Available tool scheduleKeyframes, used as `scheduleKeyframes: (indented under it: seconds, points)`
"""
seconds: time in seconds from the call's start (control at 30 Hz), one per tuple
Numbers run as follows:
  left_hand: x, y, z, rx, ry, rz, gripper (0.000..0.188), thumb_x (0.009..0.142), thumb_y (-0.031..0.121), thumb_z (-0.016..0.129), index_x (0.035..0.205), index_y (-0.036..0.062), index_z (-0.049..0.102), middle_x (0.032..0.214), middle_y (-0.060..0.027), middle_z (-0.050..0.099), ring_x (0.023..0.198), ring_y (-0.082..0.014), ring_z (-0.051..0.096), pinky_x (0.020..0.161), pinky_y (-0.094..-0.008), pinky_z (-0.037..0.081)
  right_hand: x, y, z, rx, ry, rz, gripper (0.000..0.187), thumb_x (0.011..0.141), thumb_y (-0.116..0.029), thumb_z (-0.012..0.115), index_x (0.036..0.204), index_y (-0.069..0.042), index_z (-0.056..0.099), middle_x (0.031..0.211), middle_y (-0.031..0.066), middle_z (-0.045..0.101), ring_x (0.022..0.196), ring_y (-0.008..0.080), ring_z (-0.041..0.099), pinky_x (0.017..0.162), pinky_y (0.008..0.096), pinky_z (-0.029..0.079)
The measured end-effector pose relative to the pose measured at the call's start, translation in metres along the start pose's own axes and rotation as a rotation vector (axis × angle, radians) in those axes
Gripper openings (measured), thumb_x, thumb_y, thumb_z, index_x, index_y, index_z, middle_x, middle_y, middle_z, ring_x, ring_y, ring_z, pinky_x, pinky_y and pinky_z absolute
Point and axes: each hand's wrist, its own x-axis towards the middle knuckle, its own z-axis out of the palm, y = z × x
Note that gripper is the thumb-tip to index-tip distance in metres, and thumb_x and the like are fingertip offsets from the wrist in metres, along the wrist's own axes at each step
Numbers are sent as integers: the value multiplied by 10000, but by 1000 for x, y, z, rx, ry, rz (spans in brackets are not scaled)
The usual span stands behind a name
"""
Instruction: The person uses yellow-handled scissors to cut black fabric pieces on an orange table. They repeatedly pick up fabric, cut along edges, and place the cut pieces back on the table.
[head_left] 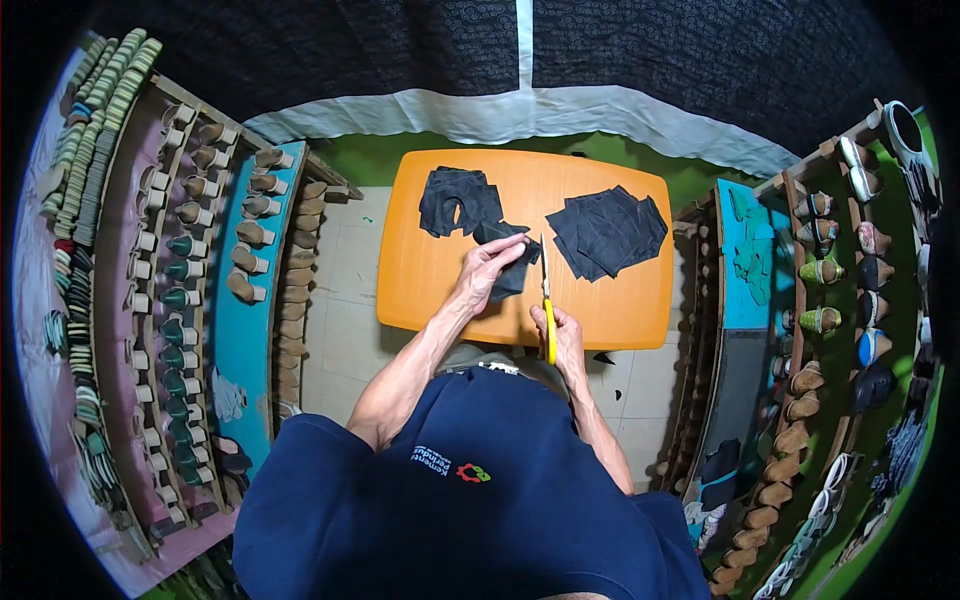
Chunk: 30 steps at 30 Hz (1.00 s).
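Your scissors point away from you, blades toward the tabletop's far edge, their long axis running nearly straight from near to far. Their yellow handles sit over the near edge, right of its middle. Your right hand is closed around those handles, its forearm angling inward from the lower right. Your left hand, apart from the right, pinches a dark cloth piece just left of the blades, its forearm slanting in from the lower left. One dark pile lies toward the far left corner; another stack lies near the right edge.
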Motion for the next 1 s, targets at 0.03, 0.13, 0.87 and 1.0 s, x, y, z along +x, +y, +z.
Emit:
scheduleKeyframes:
  seconds: [0.03, 0.13, 0.87, 1.0]
  points:
    - [4, -1, -10, 36, 12, 7, 370, 873, 53, 739, 1232, 1, 666, 1144, -89, 711, 1029, -131, 658, 946, -255, 494, -2, 3, -3, 5, -22, -5, 491, 888, -493, 724, 722, -60, 563, 527, -31, 467, 452, 76, 457, 429, 256, 383]
    - [13, 9, -28, 140, -68, 43, 358, 835, 7, 751, 1187, -2, 687, 1105, -85, 723, 980, -123, 675, 926, -254, 520, -8, 13, -9, -56, -88, -36, 461, 927, -479, 678, 779, -55, 576, 561, -24, 470, 469, 83, 460, 447, 267, 384]
    - [21, 57, -28, 513, -335, -128, 578, 730, 45, 822, 1286, 86, 669, 616, 143, 418, 539, -3, 267, 537, -198, 255, -11, 3, -9, -258, -154, -49, 461, 872, -474, 737, 756, -54, 585, 598, -45, 410, 565, 79, 369, 517, 296, 294]
    - [23, 53, -27, 493, -335, -119, 572, 735, 28, 812, 1286, 84, 669, 642, 140, 473, 544, -1, 268, 537, -193, 256, -11, 2, -12, -259, -135, -58, 457, 856, -454, 762, 728, -55, 579, 599, -53, 405, 569, 75, 357, 519, 293, 287]
